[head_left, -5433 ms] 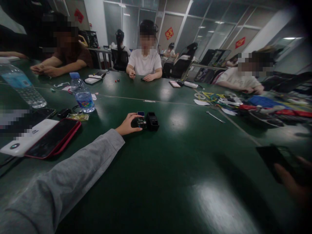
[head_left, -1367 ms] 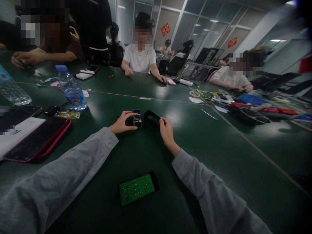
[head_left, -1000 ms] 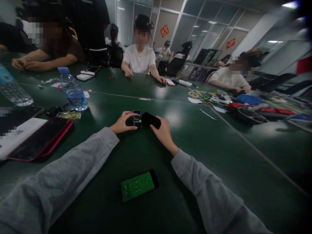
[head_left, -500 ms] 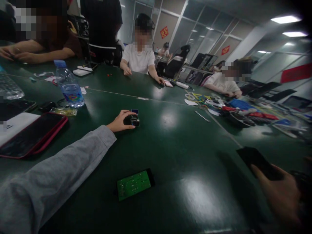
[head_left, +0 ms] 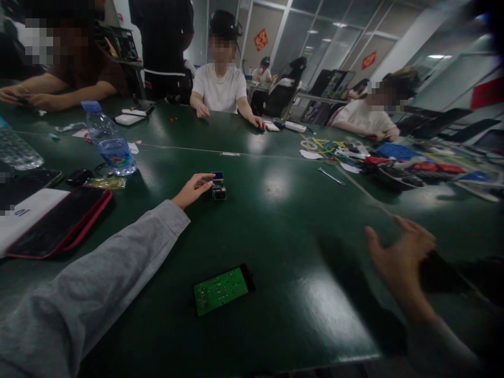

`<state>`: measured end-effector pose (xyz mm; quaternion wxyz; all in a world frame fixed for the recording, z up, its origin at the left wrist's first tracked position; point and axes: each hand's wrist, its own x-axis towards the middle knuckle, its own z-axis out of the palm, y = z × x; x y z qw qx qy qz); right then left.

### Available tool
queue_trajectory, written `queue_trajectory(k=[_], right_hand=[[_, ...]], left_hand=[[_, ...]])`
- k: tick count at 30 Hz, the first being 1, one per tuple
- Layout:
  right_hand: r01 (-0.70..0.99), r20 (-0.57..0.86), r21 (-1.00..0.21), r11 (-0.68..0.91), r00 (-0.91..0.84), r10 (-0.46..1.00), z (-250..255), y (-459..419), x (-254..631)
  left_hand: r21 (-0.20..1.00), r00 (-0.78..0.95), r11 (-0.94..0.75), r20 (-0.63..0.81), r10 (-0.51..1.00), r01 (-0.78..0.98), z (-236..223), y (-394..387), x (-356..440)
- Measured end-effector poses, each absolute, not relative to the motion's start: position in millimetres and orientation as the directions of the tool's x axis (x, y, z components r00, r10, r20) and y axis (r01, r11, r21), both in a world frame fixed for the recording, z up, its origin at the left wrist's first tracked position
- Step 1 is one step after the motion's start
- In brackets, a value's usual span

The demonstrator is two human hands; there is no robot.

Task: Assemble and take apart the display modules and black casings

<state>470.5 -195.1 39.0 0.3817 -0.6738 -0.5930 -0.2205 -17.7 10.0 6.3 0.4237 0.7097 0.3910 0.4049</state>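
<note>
Circuit module point(head_left: 219, 187), small, with a dark blue screen: resting on the green worktop point(head_left: 283, 236), a little left of centre on my feed. Left hand point(head_left: 192, 190), grey sleeve: fingertips touching the module's left side; thumb hidden, so I cannot tell whether it grips. Right hand point(head_left: 403, 257): spread, thumb well apart from the fingers, raised over the worktop's right side; I log a shape by its wrist, too dark to identify. Green circuit board point(head_left: 220, 290), 1 piece, black at the edge: lying flat nearer the camera, well apart from the hands. At left I list 1 blue-capped bottle point(head_left: 112, 147), standing, and 1 red-cased phone point(head_left: 63, 220) beside a white device point(head_left: 31, 212). At right: 1 wrench point(head_left: 331, 176), flat, near heaped cables point(head_left: 333, 148).
</note>
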Motion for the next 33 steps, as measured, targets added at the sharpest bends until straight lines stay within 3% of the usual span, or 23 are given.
queue_trajectory(k=[6,9,12,25,33], right_hand=[[0.893,0.566,-0.266,0.363,-0.160,0.809,25,-122,283],[0.797,0.507,-0.268,0.541,-0.361,0.783,25,-94,221],[0.733,0.487,-0.297,0.612,-0.435,0.758,24,-72,196],[0.701,0.494,-0.558,0.444,-0.149,0.856,17,-60,206],[0.719,0.562,-0.508,0.474,-0.140,0.815,14,-55,208]], left_hand=[[0.950,0.358,-0.283,0.222,0.907,0.129,9,7,-16],[0.946,0.355,-0.306,0.249,0.901,0.112,12,5,-14],[0.934,0.370,-0.341,0.282,0.885,0.106,14,3,-13],[0.952,0.306,-0.282,0.235,0.923,0.118,17,0,-12],[0.957,0.298,-0.275,0.239,0.924,0.087,16,1,-12]])
